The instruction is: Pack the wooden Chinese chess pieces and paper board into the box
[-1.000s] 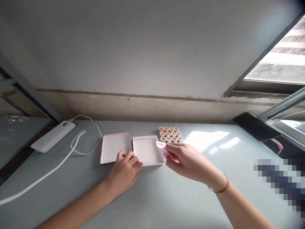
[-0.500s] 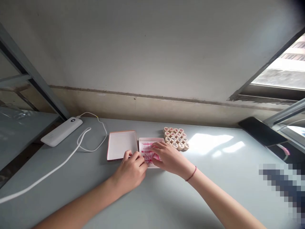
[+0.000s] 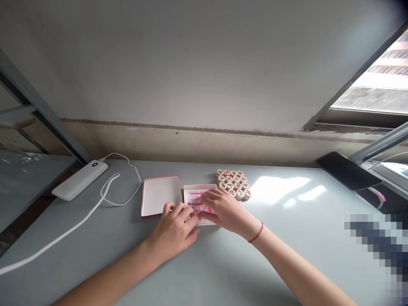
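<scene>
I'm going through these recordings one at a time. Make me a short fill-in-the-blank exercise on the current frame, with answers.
1. The reddish-edged tray lies to the ____ of the white box.
2. The farthest row of round pieces has ____ pieces.
3. Of the two hands, the ____ one wears the bracelet.
4. The power bank is ____ in colour.

Missing words: left; four; right; white.
</scene>
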`<action>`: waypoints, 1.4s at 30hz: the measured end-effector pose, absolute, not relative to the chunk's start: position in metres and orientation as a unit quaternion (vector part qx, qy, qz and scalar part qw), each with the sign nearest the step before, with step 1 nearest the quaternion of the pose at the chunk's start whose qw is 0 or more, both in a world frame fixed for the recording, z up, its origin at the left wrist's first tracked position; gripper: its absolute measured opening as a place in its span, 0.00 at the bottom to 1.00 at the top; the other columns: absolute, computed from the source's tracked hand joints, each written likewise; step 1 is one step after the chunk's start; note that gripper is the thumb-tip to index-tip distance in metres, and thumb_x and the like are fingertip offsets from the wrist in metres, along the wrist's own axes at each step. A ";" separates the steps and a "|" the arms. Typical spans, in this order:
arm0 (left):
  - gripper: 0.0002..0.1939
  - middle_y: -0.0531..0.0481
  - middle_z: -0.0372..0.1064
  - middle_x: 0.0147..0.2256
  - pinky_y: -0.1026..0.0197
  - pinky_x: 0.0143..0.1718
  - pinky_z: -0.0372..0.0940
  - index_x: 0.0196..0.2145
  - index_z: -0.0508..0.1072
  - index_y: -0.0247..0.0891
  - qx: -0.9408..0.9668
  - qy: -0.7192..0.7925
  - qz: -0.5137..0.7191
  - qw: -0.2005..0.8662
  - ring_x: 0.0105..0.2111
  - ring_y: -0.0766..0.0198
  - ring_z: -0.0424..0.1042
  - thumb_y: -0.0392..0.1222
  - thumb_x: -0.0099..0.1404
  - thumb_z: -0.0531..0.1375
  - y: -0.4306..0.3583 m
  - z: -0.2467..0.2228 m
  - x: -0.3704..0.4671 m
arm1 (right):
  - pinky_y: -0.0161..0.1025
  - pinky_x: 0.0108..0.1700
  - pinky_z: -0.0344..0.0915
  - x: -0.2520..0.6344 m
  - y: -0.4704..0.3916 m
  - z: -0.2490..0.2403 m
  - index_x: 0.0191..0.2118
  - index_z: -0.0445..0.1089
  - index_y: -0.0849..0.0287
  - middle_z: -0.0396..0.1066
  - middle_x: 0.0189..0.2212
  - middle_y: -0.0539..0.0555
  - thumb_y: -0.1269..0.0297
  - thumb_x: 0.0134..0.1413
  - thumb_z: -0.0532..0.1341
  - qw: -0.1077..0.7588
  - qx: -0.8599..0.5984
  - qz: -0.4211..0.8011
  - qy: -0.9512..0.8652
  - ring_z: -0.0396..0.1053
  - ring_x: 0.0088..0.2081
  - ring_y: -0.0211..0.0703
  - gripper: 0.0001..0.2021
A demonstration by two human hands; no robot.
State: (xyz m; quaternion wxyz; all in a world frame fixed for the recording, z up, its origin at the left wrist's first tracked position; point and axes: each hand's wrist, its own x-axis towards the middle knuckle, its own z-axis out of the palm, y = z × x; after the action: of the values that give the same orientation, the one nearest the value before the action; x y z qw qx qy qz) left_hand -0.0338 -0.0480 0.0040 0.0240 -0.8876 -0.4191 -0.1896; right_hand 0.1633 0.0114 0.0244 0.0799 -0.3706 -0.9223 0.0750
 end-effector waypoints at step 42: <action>0.11 0.49 0.67 0.42 0.60 0.43 0.66 0.45 0.70 0.43 -0.764 -0.471 -0.409 -0.164 0.40 0.64 0.70 0.40 0.65 0.57 0.006 0.031 -0.024 | 0.34 0.29 0.71 0.154 0.032 0.060 0.37 0.63 0.57 0.72 0.36 0.52 0.53 0.51 0.62 0.377 -0.427 0.481 -0.667 0.72 0.30 0.38 0.14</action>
State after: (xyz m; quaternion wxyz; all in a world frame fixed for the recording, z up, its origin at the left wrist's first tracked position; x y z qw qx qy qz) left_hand -0.0242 0.0059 0.0309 -0.1644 -0.7641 -0.4708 -0.4093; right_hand 0.1537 0.0324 0.0596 0.3771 -0.4266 -0.6668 0.4808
